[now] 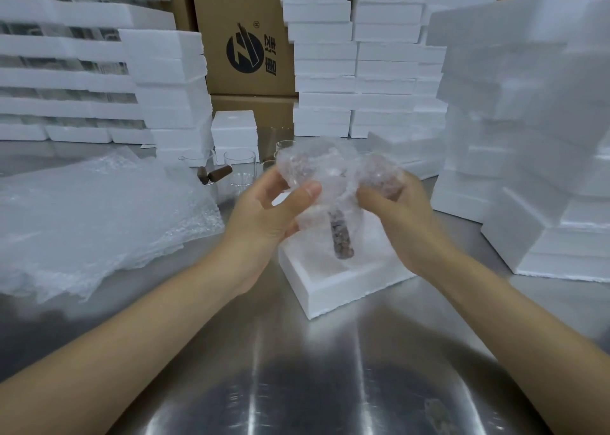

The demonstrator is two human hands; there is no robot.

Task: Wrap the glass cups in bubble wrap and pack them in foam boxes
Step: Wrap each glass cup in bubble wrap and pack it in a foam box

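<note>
Desk: brushed metal, glossy, streaked with reflections. Open foam box and foam stacks right: matt white, grainy, crumbly edges. Bubble wrap and sheets left: clear plastic, dimpled, shiny. Far cups: smooth clear glass; brown matt handle. Cartons: dull brown cardboard.

Bright even overhead light; streaked glare on steel table, lower centre; foam stacks right blown out, soft; wide-angle bowing at edges.

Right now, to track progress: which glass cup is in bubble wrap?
The cup held by the left hand and right hand above the open foam box; the other cups, standing behind it, are bare.
</note>
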